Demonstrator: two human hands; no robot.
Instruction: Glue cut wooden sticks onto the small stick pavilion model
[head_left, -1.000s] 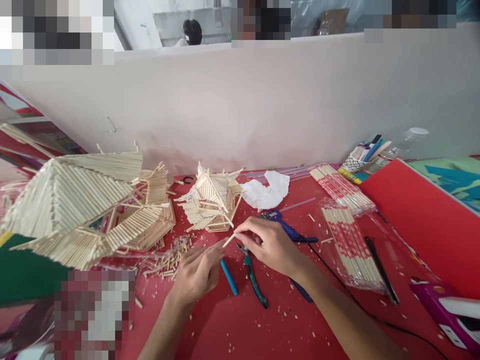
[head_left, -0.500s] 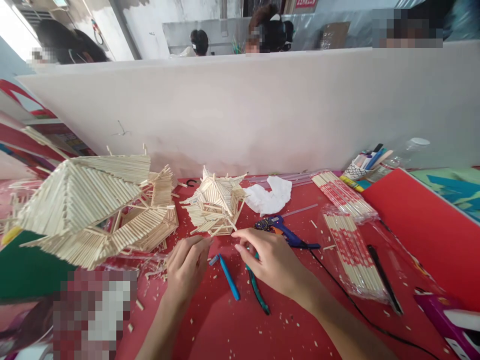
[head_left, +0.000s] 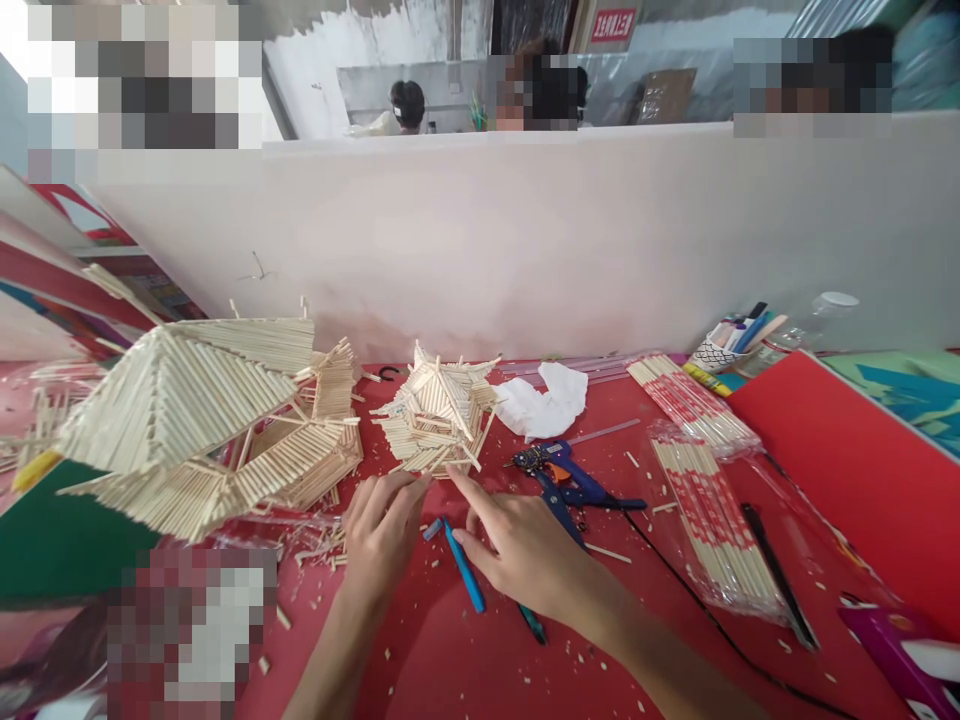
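A small pavilion model (head_left: 442,400) made of wooden sticks stands on the red table just beyond both hands. My left hand (head_left: 384,515) is closed at its front left, fingers bent and pressed together; what they pinch, if anything, is hidden. My right hand (head_left: 517,535) holds nothing that shows. Its index finger is stretched out to the model's front edge, and its thumb stands apart. Between the hands lies a blue pen-like tool (head_left: 465,565) with a small blue cap piece (head_left: 432,530) beside it. Green-handled pliers (head_left: 532,622) are partly hidden beneath my right hand.
A larger stick-built pavilion (head_left: 202,400) stands at left. A blue glue gun (head_left: 566,485) with a black cord, white tissue (head_left: 544,400), packs of sticks (head_left: 712,525), a black cutter (head_left: 778,575) and a red board (head_left: 847,480) lie right. A white partition (head_left: 525,240) closes the back.
My right hand has shifted slightly left, its index finger now stretched to the model's front edge. More of the glue gun shows, less of the pliers. The camera view has shifted slightly.
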